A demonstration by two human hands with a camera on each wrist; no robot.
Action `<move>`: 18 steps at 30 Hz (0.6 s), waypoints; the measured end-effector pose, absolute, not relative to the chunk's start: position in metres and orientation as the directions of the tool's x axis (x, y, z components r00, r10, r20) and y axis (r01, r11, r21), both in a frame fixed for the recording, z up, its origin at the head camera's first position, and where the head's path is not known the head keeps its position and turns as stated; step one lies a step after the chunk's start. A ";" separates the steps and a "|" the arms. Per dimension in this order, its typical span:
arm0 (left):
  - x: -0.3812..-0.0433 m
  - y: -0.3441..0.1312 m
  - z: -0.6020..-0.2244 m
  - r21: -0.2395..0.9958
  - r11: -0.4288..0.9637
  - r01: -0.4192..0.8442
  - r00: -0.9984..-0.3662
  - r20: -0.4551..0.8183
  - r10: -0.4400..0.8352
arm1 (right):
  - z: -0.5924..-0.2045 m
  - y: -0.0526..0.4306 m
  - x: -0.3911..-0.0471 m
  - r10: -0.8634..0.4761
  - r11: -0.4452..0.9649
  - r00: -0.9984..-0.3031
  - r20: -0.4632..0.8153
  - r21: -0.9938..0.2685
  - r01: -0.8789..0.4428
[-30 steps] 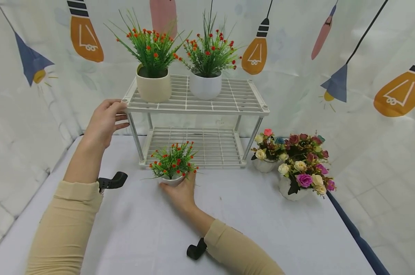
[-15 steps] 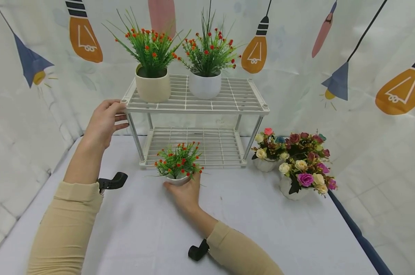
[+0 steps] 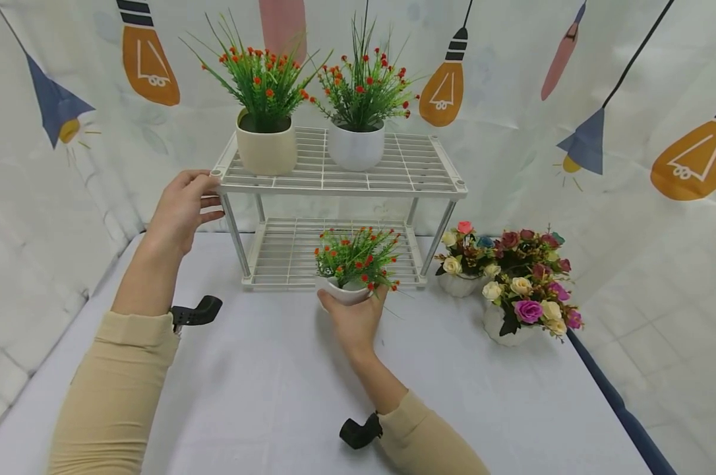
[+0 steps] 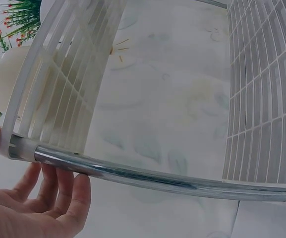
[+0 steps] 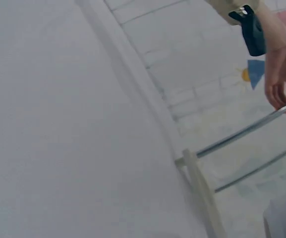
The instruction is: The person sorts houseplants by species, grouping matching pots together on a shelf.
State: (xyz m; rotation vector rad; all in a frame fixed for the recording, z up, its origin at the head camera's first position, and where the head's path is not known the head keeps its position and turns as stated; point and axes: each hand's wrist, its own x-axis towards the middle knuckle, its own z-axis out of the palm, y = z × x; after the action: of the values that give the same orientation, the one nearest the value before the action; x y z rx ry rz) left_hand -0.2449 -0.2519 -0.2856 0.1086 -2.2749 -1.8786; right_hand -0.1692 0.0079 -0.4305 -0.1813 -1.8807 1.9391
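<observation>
In the head view my right hand (image 3: 356, 323) grips a small white pot of red-flowered greenery (image 3: 358, 259), just in front of the lower shelf of a two-tier white wire rack (image 3: 340, 193). A pale part of the pot (image 5: 284, 218) shows at the lower right corner of the right wrist view, where the right fingers are out of sight. My left hand (image 3: 180, 206) holds the rack's upper left front corner. Seen from the left wrist, the thumb lies on the corner's outer side and the curled fingers (image 4: 76, 198) reach behind the metal post (image 4: 162, 179).
On the top shelf stand a cream pot (image 3: 267, 150) and a white pot (image 3: 356, 146), both with tall grass and red-orange flowers. Several pots of artificial roses (image 3: 515, 300) stand right of the rack. A white cloth (image 3: 263, 396) covers the table.
My right hand has carried the small potted plant to the right and slightly up, toward the middle of the lower shelf's front edge. The left hand stays on the rack corner.
</observation>
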 end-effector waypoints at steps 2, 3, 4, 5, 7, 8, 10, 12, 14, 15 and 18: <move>-0.245 -0.252 -0.285 0.979 0.193 0.065 -0.979 0.100 -0.176 | -0.423 0.017 -0.170 0.414 0.017 -0.883 0.222 -0.972 -0.236; -0.245 -0.251 -0.285 0.979 0.195 0.064 -0.979 0.100 -0.178 | -0.419 0.022 -0.171 0.425 0.022 -0.875 0.231 -0.969 -0.245; -0.245 -0.251 -0.285 0.979 0.195 0.064 -0.979 0.100 -0.179 | -0.415 0.027 -0.172 0.432 0.023 -0.870 0.238 -0.967 -0.253; -0.245 -0.251 -0.285 0.979 0.193 0.063 -0.979 0.098 -0.181 | -0.411 0.032 -0.172 0.438 0.018 -0.864 0.250 -0.963 -0.270; -0.245 -0.251 -0.285 0.980 0.190 0.059 -0.978 0.095 -0.185 | -0.402 0.042 -0.172 0.452 0.012 -0.856 0.252 -0.961 -0.277; -0.245 -0.250 -0.285 0.980 0.190 0.056 -0.978 0.092 -0.187 | -0.398 0.046 -0.172 0.458 0.001 -0.853 0.251 -0.960 -0.281; -0.245 -0.250 -0.285 0.981 0.186 0.053 -0.977 0.089 -0.192 | -0.388 0.055 -0.172 0.476 -0.002 -0.847 0.238 -0.962 -0.272; -0.245 -0.251 -0.285 0.982 0.181 0.053 -0.977 0.088 -0.192 | -0.380 0.062 -0.171 0.489 -0.006 -0.845 0.217 -0.968 -0.253; -0.245 -0.251 -0.285 0.983 0.173 0.054 -0.978 0.087 -0.191 | -0.371 0.069 -0.171 0.499 -0.016 -0.842 0.207 -0.969 -0.247; -0.245 -0.251 -0.285 0.983 0.173 0.055 -0.978 0.088 -0.190 | -0.367 0.072 -0.170 0.503 -0.021 -0.841 0.200 -0.970 -0.243; -0.245 -0.251 -0.285 0.985 0.165 0.055 -0.979 0.086 -0.187 | -0.356 0.080 -0.166 0.510 -0.027 -0.842 0.176 -0.975 -0.220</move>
State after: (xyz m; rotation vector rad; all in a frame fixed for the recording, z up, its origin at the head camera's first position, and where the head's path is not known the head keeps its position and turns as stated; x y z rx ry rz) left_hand -0.2452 -0.2507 -0.2849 0.1289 -2.2471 -1.9123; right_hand -0.1663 0.0798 -0.3558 -0.3035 -1.7580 1.9193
